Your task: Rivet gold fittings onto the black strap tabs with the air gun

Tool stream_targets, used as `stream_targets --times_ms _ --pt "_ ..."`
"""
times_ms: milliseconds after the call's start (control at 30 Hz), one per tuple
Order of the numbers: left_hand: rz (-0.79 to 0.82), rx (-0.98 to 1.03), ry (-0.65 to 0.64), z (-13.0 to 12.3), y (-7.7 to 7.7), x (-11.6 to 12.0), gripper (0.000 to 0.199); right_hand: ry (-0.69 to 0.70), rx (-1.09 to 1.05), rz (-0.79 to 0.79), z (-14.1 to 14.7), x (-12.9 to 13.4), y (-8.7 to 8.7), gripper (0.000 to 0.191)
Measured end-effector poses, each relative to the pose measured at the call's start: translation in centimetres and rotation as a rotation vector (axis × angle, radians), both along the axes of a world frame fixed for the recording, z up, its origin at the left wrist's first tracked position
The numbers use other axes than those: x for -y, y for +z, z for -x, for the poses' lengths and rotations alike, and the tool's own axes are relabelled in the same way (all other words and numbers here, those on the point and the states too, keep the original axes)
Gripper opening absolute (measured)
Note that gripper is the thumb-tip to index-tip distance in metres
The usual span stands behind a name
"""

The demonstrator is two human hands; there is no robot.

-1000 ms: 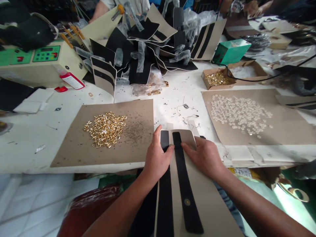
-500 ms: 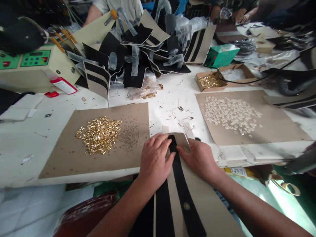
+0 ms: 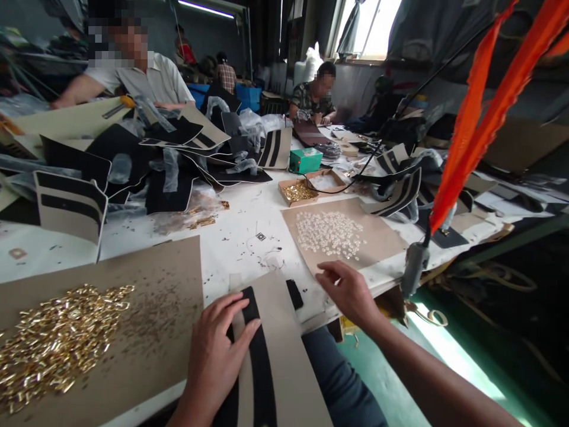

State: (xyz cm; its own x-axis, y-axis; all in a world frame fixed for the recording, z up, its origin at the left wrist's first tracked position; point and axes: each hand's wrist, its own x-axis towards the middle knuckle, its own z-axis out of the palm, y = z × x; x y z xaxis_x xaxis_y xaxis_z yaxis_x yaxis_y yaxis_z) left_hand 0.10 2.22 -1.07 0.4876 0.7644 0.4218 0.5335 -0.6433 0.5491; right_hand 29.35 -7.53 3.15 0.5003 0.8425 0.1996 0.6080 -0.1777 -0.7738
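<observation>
A beige panel [image 3: 284,338] with black strips reaches from the table's front edge down over my lap. My left hand [image 3: 217,350] lies on it, fingers apart, with fingertips and thumb on the upper end of one black strip [image 3: 262,362]. My right hand [image 3: 349,290] is off the panel, over the table's front edge, with fingers stretched forward and nothing visible in them. Just beyond those fingers, small pale rings [image 3: 329,231] are spread on a brown sheet [image 3: 382,237].
Gold metal fittings [image 3: 71,338] lie heaped on another brown sheet [image 3: 178,267] at left. Stacked black and beige panels [image 3: 173,178] fill the back left. Behind the rings stand a small carton [image 3: 300,193] and a green box [image 3: 306,160]. Orange strips [image 3: 471,124] hang at right. Two people sit across.
My right hand has let go of the panel and moved right, towards the pale rings. My left hand stays on the panel. The view has swung up and to the right.
</observation>
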Motion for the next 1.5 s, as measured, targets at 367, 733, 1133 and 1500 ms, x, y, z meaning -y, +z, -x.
stream_targets --times_ms 367,733,1133,1500 --pt "0.045 0.024 0.028 -0.2 0.2 0.1 0.026 -0.098 0.256 0.282 -13.7 2.2 -1.6 0.028" --pt "0.057 0.019 0.036 -0.2 0.6 0.7 0.025 -0.034 0.471 0.402 -14.0 1.7 -1.2 0.025" --pt "0.174 0.026 0.106 -0.5 2.0 2.5 0.037 0.606 0.01 0.251 6.7 -3.0 4.1 0.029" --pt "0.203 0.032 0.104 -0.3 1.8 2.7 0.037 0.565 0.173 0.37 10.7 -6.0 1.0 0.012"
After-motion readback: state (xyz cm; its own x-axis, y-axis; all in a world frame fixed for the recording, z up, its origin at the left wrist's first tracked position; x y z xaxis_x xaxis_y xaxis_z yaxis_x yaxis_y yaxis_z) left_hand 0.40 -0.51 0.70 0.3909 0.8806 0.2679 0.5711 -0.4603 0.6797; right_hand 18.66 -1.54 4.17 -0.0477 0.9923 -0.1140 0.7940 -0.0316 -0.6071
